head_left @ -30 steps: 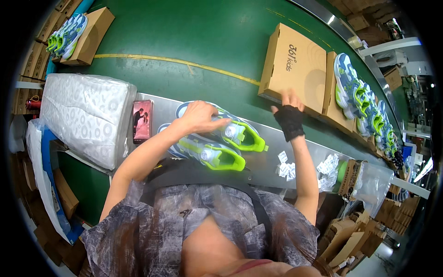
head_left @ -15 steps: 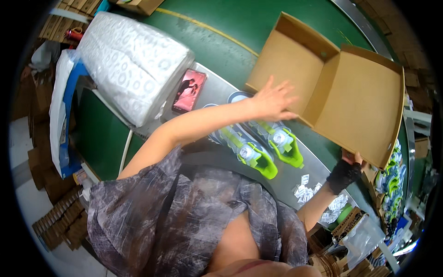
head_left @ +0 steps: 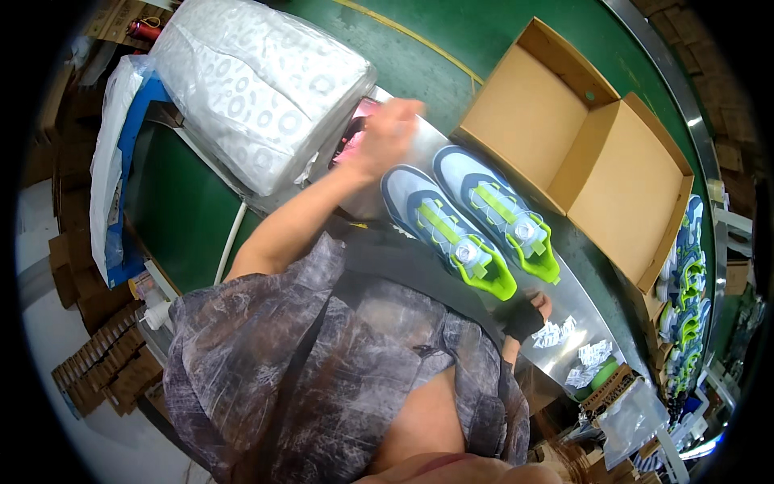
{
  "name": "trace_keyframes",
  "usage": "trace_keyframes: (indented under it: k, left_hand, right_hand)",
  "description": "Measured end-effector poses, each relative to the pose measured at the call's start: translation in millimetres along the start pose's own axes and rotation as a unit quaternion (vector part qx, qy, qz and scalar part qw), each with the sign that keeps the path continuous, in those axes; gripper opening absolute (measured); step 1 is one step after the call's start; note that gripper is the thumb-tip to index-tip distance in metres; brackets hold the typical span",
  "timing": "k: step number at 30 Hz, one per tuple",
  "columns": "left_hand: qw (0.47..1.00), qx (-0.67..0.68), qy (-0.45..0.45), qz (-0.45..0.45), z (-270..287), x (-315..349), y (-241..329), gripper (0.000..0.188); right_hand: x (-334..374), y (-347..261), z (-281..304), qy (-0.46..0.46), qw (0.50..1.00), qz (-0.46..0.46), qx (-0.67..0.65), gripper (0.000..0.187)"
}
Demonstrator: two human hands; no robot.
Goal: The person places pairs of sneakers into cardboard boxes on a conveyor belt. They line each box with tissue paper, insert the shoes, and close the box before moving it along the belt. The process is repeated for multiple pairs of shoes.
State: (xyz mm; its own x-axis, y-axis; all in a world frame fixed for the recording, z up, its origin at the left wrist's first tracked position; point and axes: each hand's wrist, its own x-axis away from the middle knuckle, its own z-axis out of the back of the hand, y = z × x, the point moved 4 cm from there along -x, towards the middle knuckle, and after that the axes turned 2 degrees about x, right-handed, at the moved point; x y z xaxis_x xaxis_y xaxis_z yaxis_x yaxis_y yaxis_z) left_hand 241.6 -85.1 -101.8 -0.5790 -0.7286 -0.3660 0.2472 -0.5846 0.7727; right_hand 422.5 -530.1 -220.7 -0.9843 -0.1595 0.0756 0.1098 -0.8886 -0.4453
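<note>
My left hand (head_left: 391, 133), blurred by motion, hovers over a phone with a pink-red screen (head_left: 347, 141), hiding part of it beside a plastic-wrapped stack of patterned white paper (head_left: 250, 85). Whether its fingers hold anything is unclear. My right hand (head_left: 532, 313), in a black fingerless glove, is low at the near table edge with its fingers curled; anything in them is hidden. Close by lie small white sachets (head_left: 552, 332). Two blue-grey sneakers with lime-green heels, a left-hand one (head_left: 447, 230) and a right-hand one (head_left: 496, 210), stand side by side between my hands.
An opened brown shoebox (head_left: 576, 149) lies beyond the sneakers on the green surface (head_left: 451, 32). More sneakers (head_left: 687, 282) are lined up at the far right. A clear plastic bag (head_left: 633, 419) hangs at lower right, and a white-and-blue package (head_left: 121, 177) stands at left.
My left hand has moved left from the shoebox to the phone. My right hand has left the box's lower corner and come down toward me. The sneakers are now uncovered.
</note>
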Motion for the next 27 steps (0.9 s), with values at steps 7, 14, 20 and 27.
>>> trace_keyframes:
  k: [7,14,20,27]
  left_hand:
    - [0.911,-0.390,0.089,0.095,183,30,-133,0.029]
    - [0.924,-0.341,0.041,0.166,195,35,-163,0.024]
    - [0.932,-0.270,0.099,0.218,281,19,-170,0.024]
    - [0.989,-0.009,0.092,0.118,269,-66,25,0.023]
  right_hand:
    - [6,0,16,0.068,0.990,0.039,0.117,0.030]
    - [3,7,10,0.054,0.998,0.013,0.027,0.026]
    - [-29,-127,76,0.193,0.945,0.119,-0.237,0.019]
    - [-68,-291,58,-0.097,0.908,0.365,-0.179,0.058]
